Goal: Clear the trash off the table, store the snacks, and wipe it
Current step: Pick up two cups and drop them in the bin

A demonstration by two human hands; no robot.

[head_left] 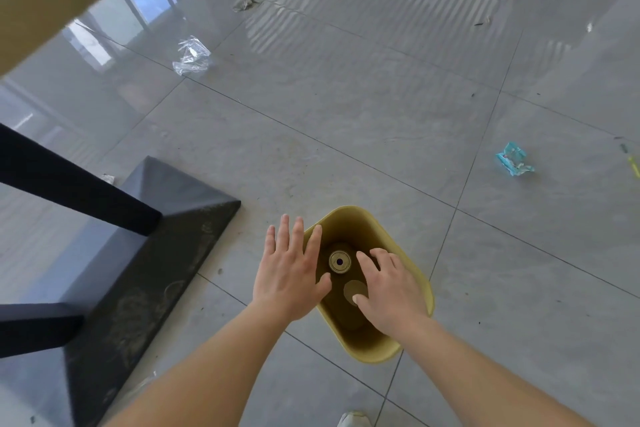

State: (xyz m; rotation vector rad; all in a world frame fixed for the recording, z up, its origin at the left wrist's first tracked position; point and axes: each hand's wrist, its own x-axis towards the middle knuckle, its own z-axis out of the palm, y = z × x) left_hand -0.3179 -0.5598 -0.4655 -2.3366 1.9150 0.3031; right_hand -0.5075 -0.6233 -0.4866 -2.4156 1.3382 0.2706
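Hovering over the yellow bin (375, 348), left grip (291, 270) and right grip (393, 291) both released, holding nothing; a can (340, 262) stands upright inside.

No text, label, brand, number or sign can be read. A crumpled blue wrapper (515, 159) lies on the floor (346, 135), well beyond the right hand (391, 291) and off to its right. It carries print that is too small and creased to make out. Between the left hand (291, 274) and the right hand, a can (339, 262) inside the yellow bin (363, 218) shows only its metal top, with no legible marking.
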